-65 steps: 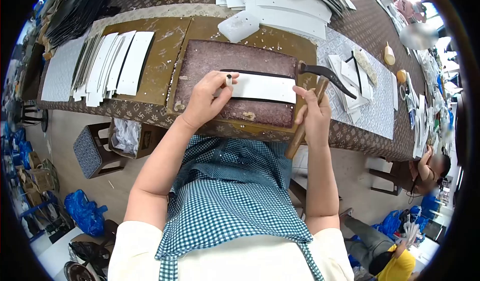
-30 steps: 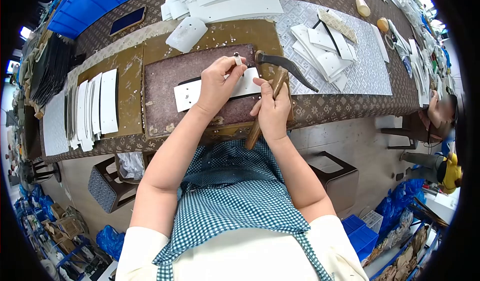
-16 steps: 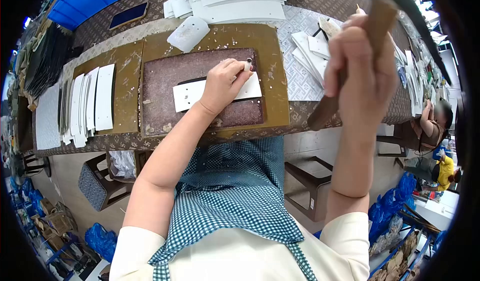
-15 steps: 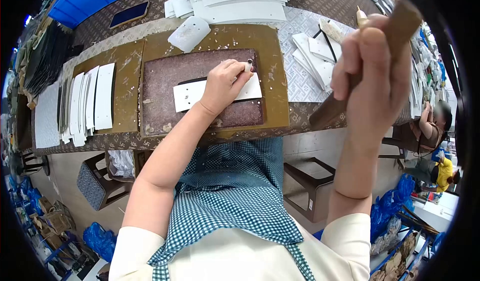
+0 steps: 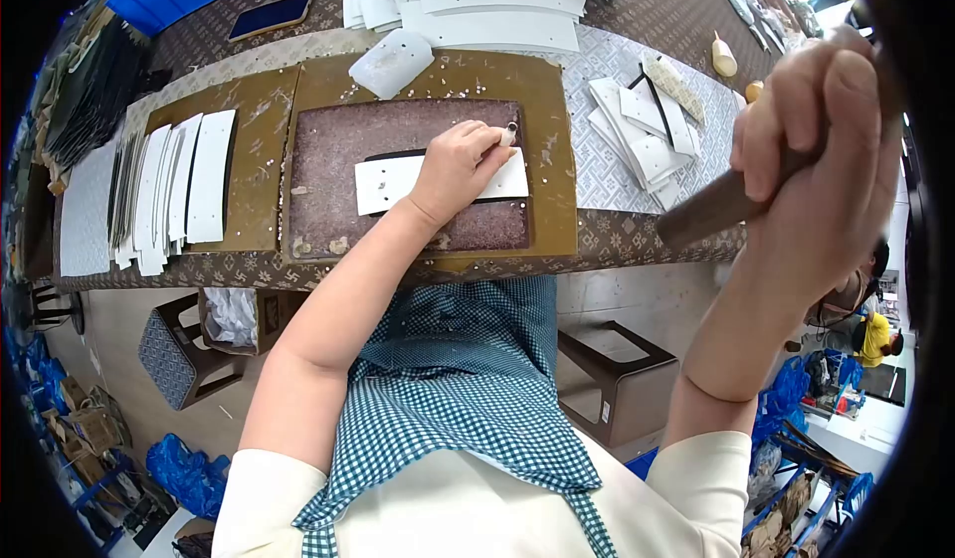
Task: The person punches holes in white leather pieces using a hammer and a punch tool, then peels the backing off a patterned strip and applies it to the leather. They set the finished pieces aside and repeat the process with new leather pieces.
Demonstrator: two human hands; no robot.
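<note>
Maroon board point(image 5: 328, 150) sits centre frame, the white strip point(image 5: 383, 182) lying flat across it. Right hand point(image 5: 826, 160), raised at the right edge, is fisted round a wooden hammer handle point(image 5: 711, 210). Left hand point(image 5: 453, 165) presses the strip, fingers pinching a small punch point(image 5: 510, 132) upright on its right end.

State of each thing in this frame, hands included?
left hand: shut on punch, resting on white strip
punch: upright, at the strip's right end
white strip: flat on pad, under left hand
right hand: shut on hammer handle, high in the air
hammer handle: tilted, airborne
</note>
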